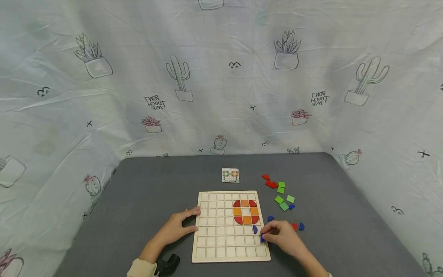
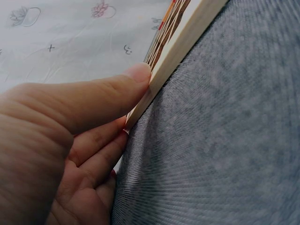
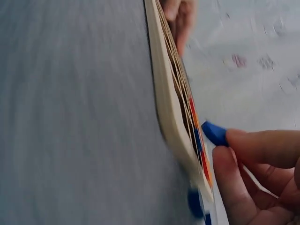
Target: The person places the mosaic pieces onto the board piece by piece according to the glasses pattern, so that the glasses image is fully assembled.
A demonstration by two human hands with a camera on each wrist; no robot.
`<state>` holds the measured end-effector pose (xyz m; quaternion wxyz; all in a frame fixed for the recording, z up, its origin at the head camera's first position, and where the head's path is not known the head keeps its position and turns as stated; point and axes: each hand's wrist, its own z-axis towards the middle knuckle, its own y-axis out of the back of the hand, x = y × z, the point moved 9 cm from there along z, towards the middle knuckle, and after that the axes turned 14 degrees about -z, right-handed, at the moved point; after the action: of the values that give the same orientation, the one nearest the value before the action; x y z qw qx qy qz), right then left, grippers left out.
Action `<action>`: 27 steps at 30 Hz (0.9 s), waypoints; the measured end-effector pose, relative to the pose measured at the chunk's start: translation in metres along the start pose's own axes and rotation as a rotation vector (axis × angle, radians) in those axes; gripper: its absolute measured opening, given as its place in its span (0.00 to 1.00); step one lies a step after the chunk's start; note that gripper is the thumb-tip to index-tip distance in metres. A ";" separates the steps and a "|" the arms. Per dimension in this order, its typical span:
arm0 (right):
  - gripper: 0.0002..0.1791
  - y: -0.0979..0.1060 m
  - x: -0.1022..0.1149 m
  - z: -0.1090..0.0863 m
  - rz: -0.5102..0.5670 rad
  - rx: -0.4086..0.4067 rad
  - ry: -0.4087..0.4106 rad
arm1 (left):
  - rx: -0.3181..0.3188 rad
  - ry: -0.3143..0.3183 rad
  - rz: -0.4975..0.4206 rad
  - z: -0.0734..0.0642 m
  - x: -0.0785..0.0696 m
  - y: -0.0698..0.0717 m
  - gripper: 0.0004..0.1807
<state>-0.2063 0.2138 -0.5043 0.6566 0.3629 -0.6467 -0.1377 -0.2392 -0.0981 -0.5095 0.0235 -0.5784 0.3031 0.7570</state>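
Note:
A pale wooden grid board [image 1: 211, 262] lies on the grey table. My left hand [image 1: 175, 227] rests at its left edge, thumb [image 2: 138, 72] and fingertips touching the side. Between thumb and fingertips my right hand [image 1: 285, 236] pinches a small blue tile [image 3: 214, 133], held over the board's right edge. One blue rounded tile [image 1: 255, 229] sits in a square below a ring of red corner tiles [image 1: 255, 219] and orange square tiles [image 1: 254, 211]. The ring's centre square is bare wood.
Right of the board lie several green square tiles [image 1: 281, 190], red tiles [image 1: 268, 184] and blue tiles [image 1: 302, 226]. A patterned card [image 1: 230, 175] lies behind the board. A black curved object [image 1: 168, 265] is by the left wrist. A printed curtain [image 1: 221, 96] surrounds the table.

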 end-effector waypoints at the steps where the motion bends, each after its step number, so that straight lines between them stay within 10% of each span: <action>1: 0.05 -0.003 0.003 0.001 -0.014 0.000 0.008 | 0.001 -0.002 -0.001 0.000 0.000 0.000 0.30; 15: 0.06 -0.010 0.024 -0.001 -0.307 -0.175 0.031 | 0.009 -0.004 0.001 0.004 0.000 -0.002 0.30; 27: 0.05 0.018 0.014 -0.005 -0.290 -0.255 -0.032 | 0.000 0.013 0.015 -0.001 -0.002 0.000 0.30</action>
<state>-0.2051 0.2188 -0.4819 0.6603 0.3640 -0.5752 -0.3172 -0.2374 -0.0981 -0.5084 0.0157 -0.5811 0.3077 0.7533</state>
